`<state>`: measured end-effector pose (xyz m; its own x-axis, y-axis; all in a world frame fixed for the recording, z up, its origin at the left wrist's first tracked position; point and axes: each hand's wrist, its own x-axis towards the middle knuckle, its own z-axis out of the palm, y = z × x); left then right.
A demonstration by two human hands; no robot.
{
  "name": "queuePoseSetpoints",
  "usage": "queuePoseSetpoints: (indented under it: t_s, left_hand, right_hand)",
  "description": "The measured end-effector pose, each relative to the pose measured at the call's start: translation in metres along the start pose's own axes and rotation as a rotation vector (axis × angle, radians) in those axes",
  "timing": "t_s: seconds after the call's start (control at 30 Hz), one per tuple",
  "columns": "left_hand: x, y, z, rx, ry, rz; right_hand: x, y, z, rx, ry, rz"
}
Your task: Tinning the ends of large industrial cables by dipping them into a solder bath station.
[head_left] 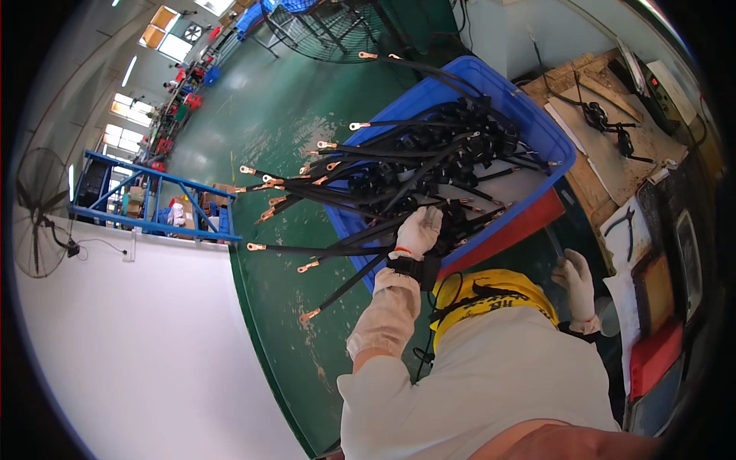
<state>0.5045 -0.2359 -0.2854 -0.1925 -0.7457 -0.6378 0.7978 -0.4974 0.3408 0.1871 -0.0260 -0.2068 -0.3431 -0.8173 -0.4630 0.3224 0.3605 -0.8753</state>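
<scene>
My left hand (420, 232), in a white glove with a black device strapped at the wrist, reaches into the near side of a blue plastic bin (548, 130). Its fingers are closed at a black cable (383, 230) in the heap; the grip itself is partly hidden. Thick black cables with copper ring lugs (257, 247) fill the bin, many sticking out over its left edge. Black molded parts (491, 138) lie among them. My right hand (576, 285), also gloved, hovers by the bench edge, fingers loosely bent and apart, with nothing visible in it.
At right, a worn workbench (590, 184) holds a black cable assembly (602, 119), pliers (630, 230) and a control box with a display (663, 92). A red panel (506, 238) lies against the bin. Large fans (42, 207) and a blue rack (165, 195) stand left, beyond a white surface (138, 330).
</scene>
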Motion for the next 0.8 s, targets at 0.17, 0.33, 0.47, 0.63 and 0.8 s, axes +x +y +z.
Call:
queuePoseSetpoints:
  t_s: [0.17,0.33,0.47,0.63,0.8]
  left_hand:
    - [0.014,0.004,0.019,0.028,0.095,-0.101]
    - [0.019,0.006,0.033,0.278,0.054,-0.029]
    - [-0.021,-0.006,0.091,0.703,-0.031,0.192]
    - [-0.07,0.017,0.167,0.84,-0.307,0.491]
    - [-0.129,0.027,0.204,0.91,-0.437,0.667]
  right_hand:
    - [-0.005,0.006,-0.002,0.011,0.02,-0.01]
    - [-0.007,0.007,0.005,0.023,0.035,-0.032]
    - [-0.006,0.006,0.006,0.089,0.03,-0.026]
    - [0.002,-0.007,0.013,0.084,0.019,-0.038]
    - [0.007,-0.007,0.019,0.018,0.016,-0.104]
